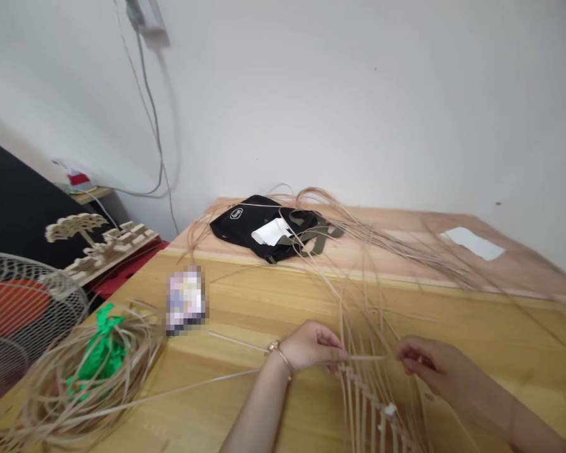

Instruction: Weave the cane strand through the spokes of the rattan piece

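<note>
At nine o'clock a round white wire fan guard point(23, 314) with an orange centre stands beside the worktop, and above it a pale wooden cutout model of a tree and benches point(101, 242) rests on a red surface. At eight o'clock, on the light wooden worktop point(179, 421), a loose coil of flat pale cane strips point(136, 352) lies around a crumpled green plastic bag point(99, 352), with a small pixel-blurred packet point(185, 301) just beyond it. Near twelve o'clock, long cane strands arch across a black fabric bag with olive straps point(259, 229).

At six o'clock the left hand point(311, 346), a rose-gold bracelet point(276, 346) on its wrist, has its grip closed at the edge of the weave, apparently pinching a crosswise cane strand point(363, 357). The woven cane panel point(368, 393) lies flat on the worktop at five o'clock, its long spokes fanning away toward twelve. At four o'clock the right hand point(422, 362) curls among the spokes; whether its grip holds anything, I cannot tell. The step in hand appears to be working this strand over and under the spokes, and the next move seems to call for drawing it snug against the last row. A white paper sheet point(474, 243) lies at three o'clock.
</note>
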The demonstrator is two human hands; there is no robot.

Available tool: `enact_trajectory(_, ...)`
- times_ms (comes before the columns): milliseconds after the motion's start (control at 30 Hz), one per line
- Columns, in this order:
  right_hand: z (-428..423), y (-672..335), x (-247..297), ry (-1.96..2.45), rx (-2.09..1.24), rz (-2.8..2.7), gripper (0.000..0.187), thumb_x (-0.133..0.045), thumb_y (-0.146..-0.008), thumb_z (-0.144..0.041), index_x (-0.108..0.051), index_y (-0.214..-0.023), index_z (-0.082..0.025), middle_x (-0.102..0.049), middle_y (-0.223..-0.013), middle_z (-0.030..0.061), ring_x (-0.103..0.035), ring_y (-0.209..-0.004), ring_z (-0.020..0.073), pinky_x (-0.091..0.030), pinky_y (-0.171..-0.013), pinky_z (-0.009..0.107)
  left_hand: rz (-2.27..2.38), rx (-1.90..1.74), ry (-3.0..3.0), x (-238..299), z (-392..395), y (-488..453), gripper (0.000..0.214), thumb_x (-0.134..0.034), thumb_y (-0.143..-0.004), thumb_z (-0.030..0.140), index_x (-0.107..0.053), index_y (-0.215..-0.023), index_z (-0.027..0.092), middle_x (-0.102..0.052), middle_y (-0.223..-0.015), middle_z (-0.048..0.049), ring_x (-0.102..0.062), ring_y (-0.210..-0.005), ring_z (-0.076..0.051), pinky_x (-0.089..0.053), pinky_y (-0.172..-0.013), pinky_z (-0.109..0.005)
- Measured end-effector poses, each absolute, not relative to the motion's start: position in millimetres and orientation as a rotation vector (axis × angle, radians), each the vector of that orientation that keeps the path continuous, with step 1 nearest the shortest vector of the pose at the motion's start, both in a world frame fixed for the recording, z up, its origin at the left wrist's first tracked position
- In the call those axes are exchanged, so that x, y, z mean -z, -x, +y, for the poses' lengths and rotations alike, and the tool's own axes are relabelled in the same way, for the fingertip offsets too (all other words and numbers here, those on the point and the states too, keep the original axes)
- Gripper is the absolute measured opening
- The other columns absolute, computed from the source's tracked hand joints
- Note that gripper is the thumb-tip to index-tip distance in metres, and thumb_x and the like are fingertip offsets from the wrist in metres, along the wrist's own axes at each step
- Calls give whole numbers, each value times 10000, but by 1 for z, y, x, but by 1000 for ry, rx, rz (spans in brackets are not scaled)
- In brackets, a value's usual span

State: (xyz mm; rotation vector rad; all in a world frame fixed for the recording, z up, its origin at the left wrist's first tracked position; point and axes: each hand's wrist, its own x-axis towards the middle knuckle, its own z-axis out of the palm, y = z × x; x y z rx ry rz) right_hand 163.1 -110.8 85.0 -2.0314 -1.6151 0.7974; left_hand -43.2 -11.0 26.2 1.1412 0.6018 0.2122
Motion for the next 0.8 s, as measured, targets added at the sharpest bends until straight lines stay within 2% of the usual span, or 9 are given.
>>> enact_trajectory(133, -112, -155, -92, 1889, -1312, -1421, 177, -465, -730, -342, -573, -755, -205, -519, -607, -27, -427, -467, 84, -321, -432, 187, 585, -222, -1108, -26, -10, 44, 395, -716, -479, 422, -602, -662, 90, -580, -584, -3, -551, -523, -114, -418, -568, -257)
enact_trajectory(200, -115, -150, -90, 1873, -1413, -1273, 201, -460, -743, -364, -563, -796, -199, -458, -572, -50, -348, -405, 51, -265, -391, 168, 586, -222, -1107, -26, -10, 44, 386, -713, -490, 416, -604, -666, 89, -577, -577, -1, -551, -525, -112, -417, -575, -256)
enact_trajectory(267, -118, -143, -90, 1865, -1423, -1208, 219, -462, -749, -380, -566, -789, -192, -426, -555, -60, -334, -401, 38, -262, -393, 159, 581, -224, -1116, -26, -9, 44, 372, -707, -506, 409, -606, -666, 89, -576, -572, 0, -550, -525, -109, -416, -574, -251)
enact_trajectory(367, -123, -126, -94, 1815, -1435, -1132, 240, -509, -722, -411, -568, -782, -187, -445, -540, -60, -357, -398, 37, -281, -386, 157, 582, -232, -1121, -26, -9, 44, 358, -704, -516, 400, -607, -666, 90, -581, -576, 0, -542, -515, -101, -418, -566, -245)
enact_trajectory(467, -126, -102, -96, 1653, -1514, -867, 308, -572, -674, -421, -538, -876, -191, -494, -522, -61, -392, -388, 52, -339, -384, 172, 577, -237, -1130, -28, -9, 44, 357, -703, -518, 401, -605, -667, 91, -596, -600, -8, -545, -519, -103, -419, -559, -244)
enact_trajectory(600, -128, -72, -89, 1397, -1470, -484, 375, -635, -625, -375, -484, -911, -183, -611, -637, -8, -491, -453, 79, -442, -471, 220, 586, -230, -1135, -31, -10, 44, 367, -701, -516, 411, -601, -667, 93, -597, -586, -5, -539, -520, -105, -422, -566, -248)
enact_trajectory(700, -129, -59, -82, 1384, -1368, -391, 323, -638, -635, -322, -448, -862, -194, -643, -738, 18, -551, -502, 96, -483, -538, 254, 589, -238, -1147, -31, -10, 44, 364, -701, -519, 404, -599, -674, 92, -583, -552, 5, -527, -514, -98, -420, -562, -240)
enact_trajectory(800, -130, -56, -81, 1423, -1345, -399, 218, -632, -641, -278, -474, -761, -189, -602, -692, -25, -579, -522, 100, -503, -564, 258, 579, -234, -1158, -29, -9, 45, 364, -696, -528, 404, -595, -683, 91, -593, -578, -4, -539, -527, -102, -423, -563, -240)
